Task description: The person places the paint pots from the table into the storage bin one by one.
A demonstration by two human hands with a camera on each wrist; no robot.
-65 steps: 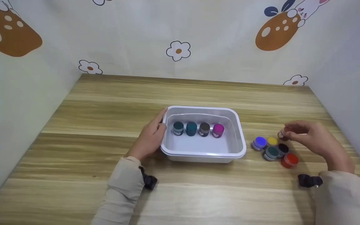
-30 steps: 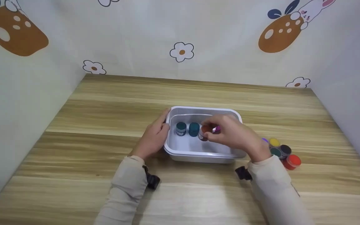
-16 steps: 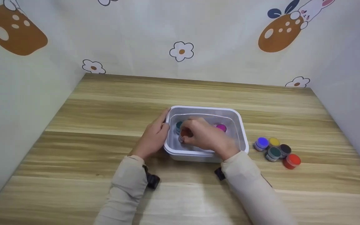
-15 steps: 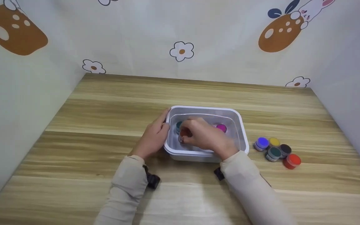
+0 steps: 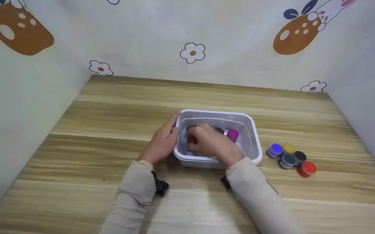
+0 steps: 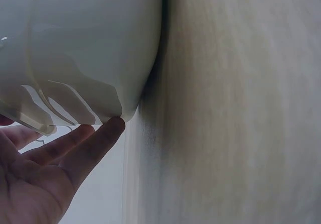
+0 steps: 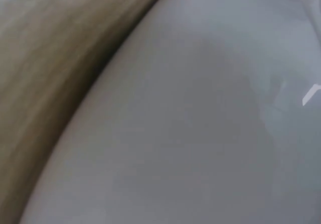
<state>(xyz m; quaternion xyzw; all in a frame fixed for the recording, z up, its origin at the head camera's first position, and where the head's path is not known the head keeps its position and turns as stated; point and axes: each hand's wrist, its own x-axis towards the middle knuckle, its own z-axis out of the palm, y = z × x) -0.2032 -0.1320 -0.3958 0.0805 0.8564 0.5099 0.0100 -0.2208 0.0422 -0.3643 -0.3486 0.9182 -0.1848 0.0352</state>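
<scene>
The right hand (image 5: pixel 211 141) has its grip around a reddish-brown jar (image 5: pixel 192 140) inside the white tub (image 5: pixel 200 162), near its left end. The left hand (image 5: pixel 161 141) rests fairly straight fingers (image 6: pixel 90 153) against the tub's outside. Five jars (image 5: pixel 287 161) stand on the surface (image 5: pixel 60 188), beyond the tub's right side.

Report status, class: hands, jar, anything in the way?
Left hand touching white tub. Right hand pinching reddish-brown jar inside tub. Possibly in the way: dark jar just behind.

The left hand (image 5: pixel 161 142) is outstretched; the right hand (image 5: pixel 211 140) is curled downward, seemingly pinching.
</scene>
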